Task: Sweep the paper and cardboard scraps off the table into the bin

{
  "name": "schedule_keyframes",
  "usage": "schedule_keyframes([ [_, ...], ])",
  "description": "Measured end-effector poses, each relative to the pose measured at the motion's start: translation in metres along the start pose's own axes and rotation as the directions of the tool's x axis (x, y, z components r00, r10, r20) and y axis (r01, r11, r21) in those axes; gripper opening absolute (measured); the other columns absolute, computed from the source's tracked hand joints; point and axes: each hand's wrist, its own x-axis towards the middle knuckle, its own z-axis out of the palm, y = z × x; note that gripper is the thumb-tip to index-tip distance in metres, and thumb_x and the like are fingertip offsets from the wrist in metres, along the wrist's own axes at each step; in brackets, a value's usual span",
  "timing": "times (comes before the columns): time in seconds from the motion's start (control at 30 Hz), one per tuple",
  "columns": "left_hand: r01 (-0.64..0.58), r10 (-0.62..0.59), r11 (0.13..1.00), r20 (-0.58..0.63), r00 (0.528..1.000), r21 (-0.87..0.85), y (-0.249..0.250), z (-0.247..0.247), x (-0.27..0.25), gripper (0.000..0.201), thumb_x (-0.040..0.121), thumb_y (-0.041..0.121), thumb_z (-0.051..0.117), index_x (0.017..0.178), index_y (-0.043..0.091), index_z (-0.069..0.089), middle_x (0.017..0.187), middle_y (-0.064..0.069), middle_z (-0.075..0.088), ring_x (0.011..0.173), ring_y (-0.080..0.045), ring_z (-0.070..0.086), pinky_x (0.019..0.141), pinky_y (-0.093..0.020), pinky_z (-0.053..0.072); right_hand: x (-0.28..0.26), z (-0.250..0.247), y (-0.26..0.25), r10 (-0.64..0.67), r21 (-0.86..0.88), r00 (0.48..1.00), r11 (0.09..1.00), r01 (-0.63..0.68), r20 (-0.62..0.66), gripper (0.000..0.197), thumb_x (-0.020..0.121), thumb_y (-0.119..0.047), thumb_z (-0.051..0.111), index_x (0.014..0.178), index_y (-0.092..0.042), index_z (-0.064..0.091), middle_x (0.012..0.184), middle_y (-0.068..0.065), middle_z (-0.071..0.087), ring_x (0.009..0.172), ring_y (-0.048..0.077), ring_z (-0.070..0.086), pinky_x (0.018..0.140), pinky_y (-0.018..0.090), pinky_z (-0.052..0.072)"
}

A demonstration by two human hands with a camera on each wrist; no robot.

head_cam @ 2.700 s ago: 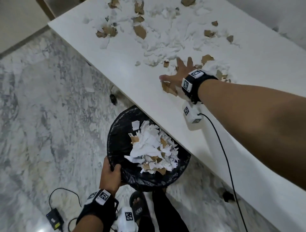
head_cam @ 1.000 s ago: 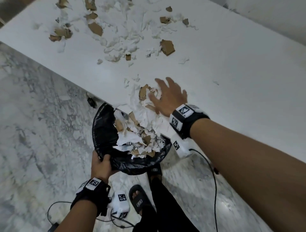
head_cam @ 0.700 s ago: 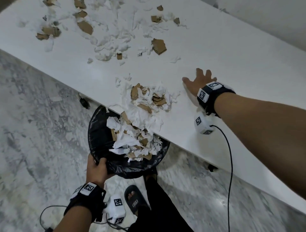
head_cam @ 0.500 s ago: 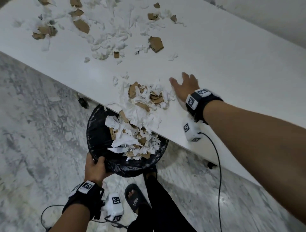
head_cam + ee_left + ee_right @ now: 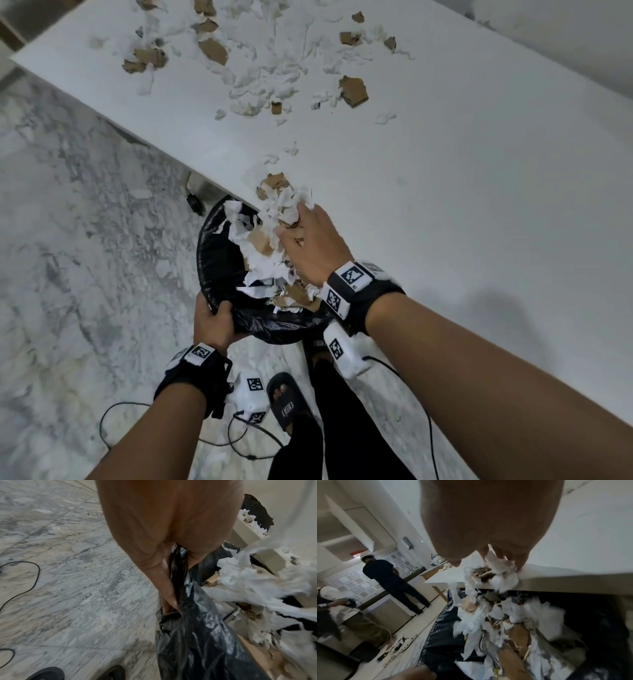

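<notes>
My left hand (image 5: 214, 322) grips the near rim of a bin (image 5: 219, 260) lined with a black bag, held just under the edge of the white table (image 5: 479, 205). The left wrist view shows the fingers (image 5: 168, 588) pinching the black liner (image 5: 188, 635). My right hand (image 5: 315, 243) lies flat at the table edge, its fingers against a pile of white paper and brown cardboard scraps (image 5: 277, 195) that spills over into the bin. In the right wrist view the fingertips (image 5: 503, 555) press on scraps (image 5: 496, 577) at the edge. More scraps (image 5: 263, 78) are strewn across the far table.
A larger cardboard piece (image 5: 354, 90) lies mid-table. Black cables (image 5: 113, 425) loop over the marble floor by my sandalled feet (image 5: 287, 401). A table leg with a caster (image 5: 195, 202) stands left of the bin. Two other people (image 5: 390, 578) stand at a counter farther off.
My right hand swept from the right of the pile toward the table edge, pushing scraps over it into the bin. The left hand kept its hold on the rim.
</notes>
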Motion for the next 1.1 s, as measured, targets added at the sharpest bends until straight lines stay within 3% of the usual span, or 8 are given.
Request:
schedule_keyframes([
  [0.1, 0.013, -0.013, 1.0, -0.016, 1.0, -0.005, -0.002, -0.006, 0.001, 0.036, 0.103, 0.005, 0.047, 0.131, 0.028, 0.051, 0.126, -0.017, 0.064, 0.099, -0.039, 0.072, 0.06, -0.045, 0.066, 0.0, -0.017, -0.006, -0.068, -0.089, 0.989, 0.994, 0.057, -0.128, 0.058, 0.101, -0.05, 0.033, 0.149, -0.017, 0.032, 0.155, 0.007, 0.035, 0.133, 0.025, 0.045, 0.104, 0.037, 0.038],
  [0.17, 0.021, -0.021, 1.0, -0.023, 1.0, 0.0, -0.004, -0.01, 0.003, 0.035, 0.103, 0.005, 0.047, 0.128, 0.03, 0.051, 0.127, -0.018, 0.064, 0.103, -0.043, 0.071, 0.064, -0.05, 0.066, 0.018, -0.035, -0.008, -0.077, -0.16, 0.975, 0.986, 0.044, -0.209, 0.05, 0.101, -0.047, 0.035, 0.144, -0.02, 0.041, 0.149, 0.005, 0.043, 0.126, 0.025, 0.051, 0.099, 0.037, 0.042],
  [0.3, 0.034, -0.034, 0.999, -0.051, 0.998, -0.004, -0.006, -0.016, 0.006, 0.033, 0.104, 0.005, 0.047, 0.124, 0.03, 0.05, 0.126, -0.017, 0.063, 0.104, -0.044, 0.07, 0.068, -0.056, 0.065, 0.087, -0.055, -0.012, -0.072, -0.168, 0.974, 0.985, 0.036, -0.217, 0.045, 0.101, -0.037, 0.035, 0.144, -0.026, 0.04, 0.152, 0.006, 0.035, 0.134, 0.032, 0.04, 0.11, 0.044, 0.035],
  [0.5, 0.017, -0.018, 1.0, -0.069, 0.997, -0.021, -0.007, -0.022, 0.011, 0.029, 0.104, 0.003, 0.046, 0.121, 0.025, 0.052, 0.114, -0.014, 0.064, 0.097, -0.039, 0.07, 0.053, -0.043, 0.064, 0.156, -0.045, -0.022, -0.085, -0.35, 0.996, 0.932, 0.094, 0.041, 0.057, 0.101, -0.04, 0.032, 0.156, -0.03, 0.017, 0.164, 0.006, 0.006, 0.15, 0.034, 0.006, 0.119, 0.048, 0.018],
  [0.67, 0.02, -0.019, 1.0, -0.076, 0.997, 0.006, -0.005, -0.025, 0.016, 0.03, 0.103, 0.003, 0.047, 0.12, 0.027, 0.052, 0.122, -0.02, 0.064, 0.101, -0.043, 0.07, 0.054, -0.044, 0.064, 0.11, -0.021, -0.034, -0.189, -0.318, 0.974, 0.922, 0.221, 0.128, 0.053, 0.104, -0.034, 0.03, 0.154, -0.017, 0.026, 0.164, 0.011, 0.009, 0.152, 0.029, 0.006, 0.122, 0.046, 0.016],
  [0.87, 0.02, -0.019, 1.0, -0.069, 0.997, 0.011, 0.002, -0.025, 0.015, 0.033, 0.102, 0.003, 0.046, 0.125, 0.026, 0.051, 0.125, -0.022, 0.063, 0.098, -0.042, 0.07, 0.053, -0.045, 0.064, 0.043, -0.009, -0.025, -0.344, -0.215, 0.91, 0.894, 0.392, 0.23, 0.048, 0.106, -0.033, 0.03, 0.153, -0.024, 0.031, 0.161, 0.005, 0.024, 0.149, 0.02, 0.022, 0.122, 0.049, 0.014],
  [0.97, 0.017, -0.016, 1.0, -0.052, 0.999, 0.02, 0.004, -0.023, 0.009, 0.031, 0.103, 0.003, 0.046, 0.123, 0.027, 0.05, 0.125, -0.02, 0.062, 0.103, -0.044, 0.069, 0.051, -0.044, 0.063, 0.04, -0.03, -0.009, -0.332, -0.151, 0.943, 0.932, 0.33, 0.014, 0.045, 0.105, -0.032, 0.032, 0.15, -0.025, 0.037, 0.156, 0.003, 0.036, 0.146, 0.018, 0.028, 0.12, 0.049, 0.019],
  [1.1, 0.018, -0.017, 0.999, -0.026, 1.0, 0.037, 0.001, -0.017, 0.0, 0.032, 0.104, 0.003, 0.046, 0.123, 0.029, 0.049, 0.126, -0.019, 0.062, 0.098, -0.039, 0.07, 0.055, -0.045, 0.065, 0.04, -0.056, 0.029, -0.037, -0.119, 0.991, 0.993, 0.022, -0.128, 0.049, 0.105, -0.035, 0.029, 0.152, -0.02, 0.033, 0.158, 0.004, 0.031, 0.147, 0.02, 0.025, 0.12, 0.049, 0.019],
])
